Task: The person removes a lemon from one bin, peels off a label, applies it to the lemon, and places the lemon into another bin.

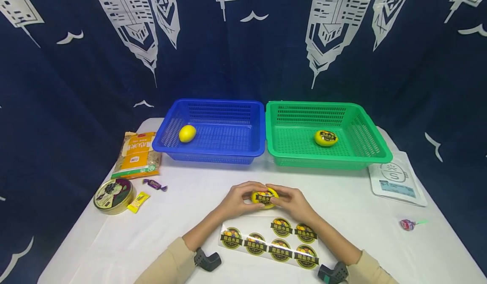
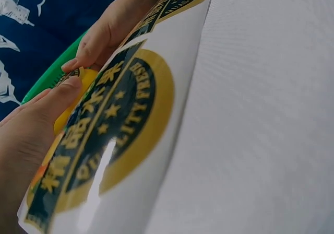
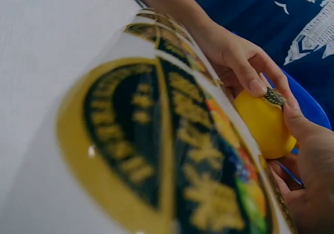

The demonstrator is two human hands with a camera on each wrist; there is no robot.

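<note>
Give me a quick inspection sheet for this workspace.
Surface: table under white cloth.
Job's things: lemon with sticker on top, held by both hands; sticker sheet lies flat; blue basket holds a plain lemon; green basket holds a stickered one.
Clutter: snack bag, round tin, two candies, lollipop, white pouch.
Grippers: left hand and right hand grip the lemon.
Cables: nothing seen.
Surroundings: navy printed curtain.

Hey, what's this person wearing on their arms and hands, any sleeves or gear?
Both hands, left hand and right hand, are bare, with no gloves. Beige long sleeves are pushed up the forearms. A small dark camera unit sits at the left wrist, and a dark teal-tinted unit at the right.
</note>
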